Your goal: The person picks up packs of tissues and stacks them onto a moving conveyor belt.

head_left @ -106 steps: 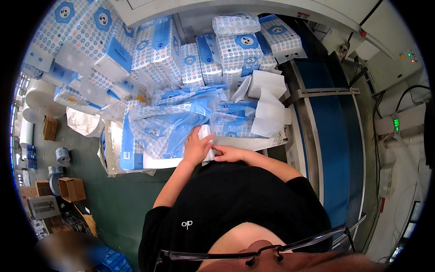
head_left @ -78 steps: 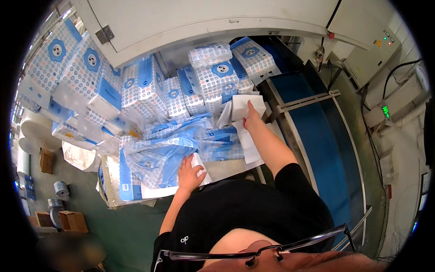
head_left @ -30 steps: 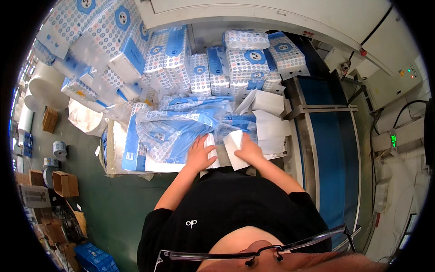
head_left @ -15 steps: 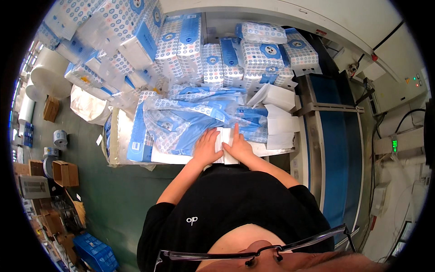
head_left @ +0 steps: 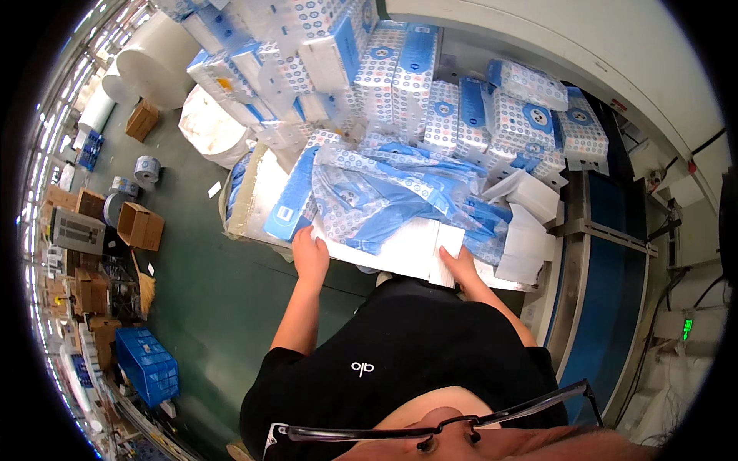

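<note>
My right hand (head_left: 463, 269) grips the near right end of a stack of folded white tissues (head_left: 444, 247), thumb on top. More white sheets lie flat just left of it. My left hand (head_left: 310, 255) is at the near edge of the table, its fingers curled against the lower corner of a blue-and-white tissue pack (head_left: 294, 201); some fingertips are hidden there. Between and beyond the hands spreads crumpled blue-and-white printed plastic film (head_left: 377, 188), overlapping the tissues. Loose white tissue bundles (head_left: 530, 230) rest to the right of the film.
Wrapped tissue packs (head_left: 377, 65) are piled along the back and left of the table. To the right runs a blue conveyor belt (head_left: 607, 300) with a metal frame. A white sack (head_left: 211, 127), cardboard box (head_left: 141, 226) and blue crate (head_left: 147, 366) stand on the floor at left.
My left hand has left the white tissue stack and moved left to the tissue pack's corner. My right hand stays on the stack. The view has shifted, moving the table rightward in the picture.
</note>
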Available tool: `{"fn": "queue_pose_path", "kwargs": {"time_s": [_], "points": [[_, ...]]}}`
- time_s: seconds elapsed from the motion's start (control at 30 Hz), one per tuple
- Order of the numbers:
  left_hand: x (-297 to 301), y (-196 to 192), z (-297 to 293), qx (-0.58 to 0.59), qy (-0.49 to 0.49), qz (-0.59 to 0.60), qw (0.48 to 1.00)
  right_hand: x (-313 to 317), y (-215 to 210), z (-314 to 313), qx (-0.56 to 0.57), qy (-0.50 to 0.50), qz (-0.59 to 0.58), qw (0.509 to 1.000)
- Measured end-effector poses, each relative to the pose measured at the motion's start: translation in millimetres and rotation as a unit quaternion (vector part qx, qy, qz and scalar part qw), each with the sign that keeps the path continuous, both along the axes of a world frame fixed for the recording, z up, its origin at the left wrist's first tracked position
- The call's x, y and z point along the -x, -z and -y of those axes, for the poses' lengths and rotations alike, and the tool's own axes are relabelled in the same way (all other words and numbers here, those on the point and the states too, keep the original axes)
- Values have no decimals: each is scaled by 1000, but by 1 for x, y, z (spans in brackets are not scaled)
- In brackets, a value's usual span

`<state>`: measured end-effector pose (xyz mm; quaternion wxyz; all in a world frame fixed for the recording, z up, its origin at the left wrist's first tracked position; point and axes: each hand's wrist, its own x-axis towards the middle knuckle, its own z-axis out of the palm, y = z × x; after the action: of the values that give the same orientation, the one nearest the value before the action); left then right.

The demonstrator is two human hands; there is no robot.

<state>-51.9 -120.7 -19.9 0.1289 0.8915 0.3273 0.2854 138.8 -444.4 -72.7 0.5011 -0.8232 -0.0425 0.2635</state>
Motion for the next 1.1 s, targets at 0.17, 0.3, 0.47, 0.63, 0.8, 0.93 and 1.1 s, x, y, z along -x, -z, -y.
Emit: {"fn": "queue_pose_path", "kwargs": {"time_s": [0.17,0.3,0.47,0.63,0.8,0.93,1.1], "points": [[-34,-2,4,117,-123,-119,978,-7,2,9,23,-3,-16,1000],[-36,20,-24,251,-124,-106,954,-24,0,18,56,-43,-13,997],[-14,45,-52,556,216,-157,787,-51,-91,22,97,-127,-117,980],[-35,27,-6,513,255,-109,813,-57,-21,38,29,-215,-36,975],[-26,10,21,561,259,42,785,-24,-73,59,19,-50,108,993],[-34,31,21,553,268,93,783,-24,-29,84,-145,-34,136,979],[-33,25,25,503,284,142,804,-22,-92,84,12,-131,362,923]]}}
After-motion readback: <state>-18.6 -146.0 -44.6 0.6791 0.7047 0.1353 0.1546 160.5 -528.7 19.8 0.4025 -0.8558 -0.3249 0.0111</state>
